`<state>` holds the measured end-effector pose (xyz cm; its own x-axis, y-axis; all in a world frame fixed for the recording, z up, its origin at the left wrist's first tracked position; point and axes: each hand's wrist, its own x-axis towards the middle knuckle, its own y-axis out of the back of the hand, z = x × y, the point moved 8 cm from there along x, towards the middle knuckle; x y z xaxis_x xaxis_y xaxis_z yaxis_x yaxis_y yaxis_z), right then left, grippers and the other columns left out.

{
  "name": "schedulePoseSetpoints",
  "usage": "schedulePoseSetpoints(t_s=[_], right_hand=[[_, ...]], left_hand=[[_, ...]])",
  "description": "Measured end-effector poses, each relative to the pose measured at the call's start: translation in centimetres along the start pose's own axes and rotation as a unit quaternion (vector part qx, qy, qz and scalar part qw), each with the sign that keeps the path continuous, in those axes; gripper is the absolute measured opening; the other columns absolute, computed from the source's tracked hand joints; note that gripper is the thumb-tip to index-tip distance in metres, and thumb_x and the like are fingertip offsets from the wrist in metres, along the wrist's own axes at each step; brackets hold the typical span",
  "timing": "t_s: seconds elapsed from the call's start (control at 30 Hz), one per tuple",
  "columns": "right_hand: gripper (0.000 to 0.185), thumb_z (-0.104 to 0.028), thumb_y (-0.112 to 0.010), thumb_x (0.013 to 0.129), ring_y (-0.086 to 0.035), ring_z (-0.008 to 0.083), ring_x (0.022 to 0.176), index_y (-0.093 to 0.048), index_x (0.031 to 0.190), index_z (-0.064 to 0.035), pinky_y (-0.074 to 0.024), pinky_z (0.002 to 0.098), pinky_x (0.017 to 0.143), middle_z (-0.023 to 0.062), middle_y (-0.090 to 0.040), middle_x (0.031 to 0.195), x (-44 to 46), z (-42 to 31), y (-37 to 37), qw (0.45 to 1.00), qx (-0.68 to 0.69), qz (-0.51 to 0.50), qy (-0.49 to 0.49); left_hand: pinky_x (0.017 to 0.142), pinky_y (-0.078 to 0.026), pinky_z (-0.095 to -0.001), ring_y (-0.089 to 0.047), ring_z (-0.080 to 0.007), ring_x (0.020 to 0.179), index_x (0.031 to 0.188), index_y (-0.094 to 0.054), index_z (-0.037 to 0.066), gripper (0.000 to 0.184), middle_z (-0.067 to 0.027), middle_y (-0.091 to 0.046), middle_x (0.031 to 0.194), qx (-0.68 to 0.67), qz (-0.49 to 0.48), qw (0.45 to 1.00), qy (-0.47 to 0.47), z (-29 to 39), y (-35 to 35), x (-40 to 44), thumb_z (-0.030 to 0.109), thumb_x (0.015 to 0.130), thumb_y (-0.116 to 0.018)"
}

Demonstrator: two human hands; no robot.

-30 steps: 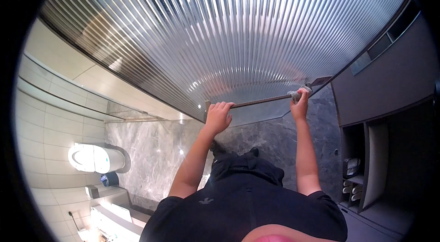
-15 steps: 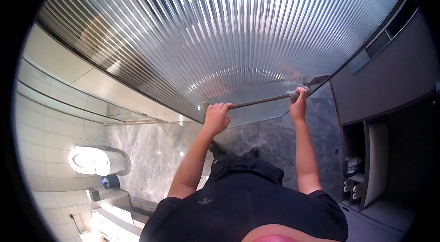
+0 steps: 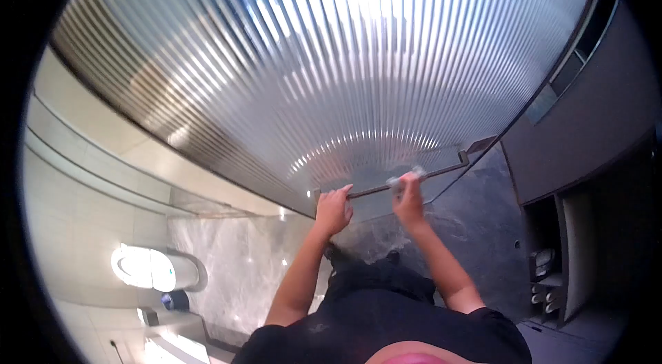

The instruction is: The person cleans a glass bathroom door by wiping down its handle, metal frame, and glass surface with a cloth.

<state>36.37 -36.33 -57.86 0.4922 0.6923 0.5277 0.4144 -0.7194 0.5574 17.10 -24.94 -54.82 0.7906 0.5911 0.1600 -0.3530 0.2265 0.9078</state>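
Observation:
A dark horizontal bar handle (image 3: pixel 445 169) runs across the front of a ribbed glass panel (image 3: pixel 358 88). My left hand (image 3: pixel 334 211) is closed around the bar's left end. My right hand (image 3: pixel 408 200) grips a grey cloth (image 3: pixel 398 185), wrapped over the bar near its middle. The cloth and fingers are slightly blurred by motion. Past my right hand, the bar's right end shows its bracket against the glass.
On the left a white toilet (image 3: pixel 155 269) stands by a dark bin (image 3: pixel 175 300). Grey marble-patterned floor (image 3: pixel 227 254) lies below. At right is a dark cabinet with an open shelf (image 3: pixel 545 254) holding slippers (image 3: pixel 552 300).
My right hand has slid the cloth leftward along the bar, from near its right end to about the middle. My left hand stays on the left end. The whole view has shifted slightly.

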Motion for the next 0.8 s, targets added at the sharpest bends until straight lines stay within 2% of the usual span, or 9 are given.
schedulePoseSetpoints(t_s=[0.03,0.1,0.2,0.33,0.43,0.5,0.57,0.7,0.8], right_hand=[[0.055,0.002,-0.064,0.073,-0.050,0.0427,0.119,-0.044,0.123,-0.0064,-0.0458,0.0480,0.096,0.0186,-0.047,0.127,-0.4,-1.9,-1.2,0.999,0.009,-0.029,0.030],[0.064,0.007,-0.064,0.071,-0.046,0.0397,0.127,-0.042,0.129,-0.0063,-0.0472,0.0455,0.099,0.0186,-0.042,0.134,-1.2,-4.5,-3.7,0.983,0.093,-0.154,-0.033],[0.066,0.005,-0.062,0.073,-0.046,0.0378,0.129,-0.040,0.134,-0.0070,-0.0491,0.0443,0.097,0.0159,-0.037,0.143,-1.4,-7.9,-3.8,0.976,0.101,-0.194,-0.007],[0.066,0.003,-0.060,0.076,-0.045,0.0368,0.131,-0.040,0.138,-0.0070,-0.0497,0.0428,0.096,0.0137,-0.035,0.148,-1.9,-7.3,-4.4,0.970,0.111,-0.216,0.004],[0.064,0.003,-0.059,0.077,-0.049,0.0375,0.126,-0.043,0.138,-0.0083,-0.0501,0.0443,0.095,0.0139,-0.037,0.147,-1.2,-6.3,-4.4,0.960,0.144,-0.241,-0.005],[0.061,0.002,-0.057,0.077,-0.054,0.0382,0.119,-0.047,0.135,-0.0113,-0.0506,0.0474,0.093,0.0143,-0.037,0.147,-1.1,-6.1,-3.5,0.952,0.180,-0.246,-0.024],[0.057,0.002,-0.058,0.079,-0.057,0.0359,0.116,-0.049,0.134,-0.0081,-0.0504,0.0440,0.094,0.0145,-0.038,0.147,-0.4,-6.9,-1.2,0.969,0.115,-0.220,0.000],[0.050,-0.001,-0.059,0.081,-0.058,0.0352,0.115,-0.053,0.131,-0.0054,-0.0502,0.0429,0.094,0.0158,-0.039,0.146,1.2,-11.1,3.7,0.979,0.093,-0.180,0.012],[0.053,-0.005,-0.062,0.081,-0.054,0.0374,0.121,-0.050,0.133,-0.0056,-0.0488,0.0444,0.096,0.0168,-0.038,0.146,0.7,-11.2,2.0,0.967,0.122,-0.223,0.010]], left_hand=[[0.088,-0.042,-0.0420,-0.059,-0.0245,0.098,0.138,-0.046,0.014,0.069,-0.0047,-0.063,0.099,-0.007,0.000,1.000,0.007,-0.5,-0.5,0.0,0.020,0.075,-0.073],[0.089,-0.042,-0.0412,-0.060,-0.0251,0.100,0.138,-0.046,0.013,0.069,-0.0062,-0.063,0.101,-0.004,-0.025,1.000,0.004,0.4,0.3,0.5,0.022,0.076,-0.074],[0.089,-0.044,-0.0419,-0.059,-0.0274,0.105,0.137,-0.047,0.011,0.068,-0.0092,-0.064,0.105,0.009,-0.026,1.000,0.001,1.5,0.8,0.8,0.025,0.077,-0.074],[0.090,-0.048,-0.0427,-0.060,-0.0334,0.108,0.134,-0.051,0.009,0.059,-0.0158,-0.063,0.113,-0.099,0.029,0.994,-0.037,2.4,0.9,2.0,0.021,0.080,-0.073],[0.085,-0.050,-0.0443,-0.062,-0.0337,0.104,0.121,-0.060,0.007,0.042,-0.0144,-0.065,0.110,-0.153,0.067,0.986,-0.006,2.1,-0.6,2.6,0.020,0.082,-0.071],[0.083,-0.050,-0.0430,-0.064,-0.0331,0.096,0.111,-0.064,0.006,0.033,-0.0136,-0.067,0.104,-0.138,0.084,0.987,0.021,1.7,-1.2,2.0,0.019,0.082,-0.072],[0.080,-0.050,-0.0422,-0.067,-0.0318,0.085,0.098,-0.068,0.006,0.026,-0.0109,-0.070,0.091,-0.091,0.145,0.985,0.038,2.5,-0.6,1.6,0.021,0.079,-0.075],[0.077,-0.050,-0.0420,-0.066,-0.0311,0.085,0.097,-0.067,0.007,0.026,-0.0114,-0.069,0.091,-0.077,0.123,0.987,0.070,2.2,-0.9,1.2,0.024,0.079,-0.075],[0.076,-0.049,-0.0420,-0.065,-0.0303,0.086,0.094,-0.065,0.008,0.027,-0.0105,-0.068,0.089,-0.069,0.123,0.986,0.086,1.9,-0.7,1.9,0.026,0.078,-0.076]])
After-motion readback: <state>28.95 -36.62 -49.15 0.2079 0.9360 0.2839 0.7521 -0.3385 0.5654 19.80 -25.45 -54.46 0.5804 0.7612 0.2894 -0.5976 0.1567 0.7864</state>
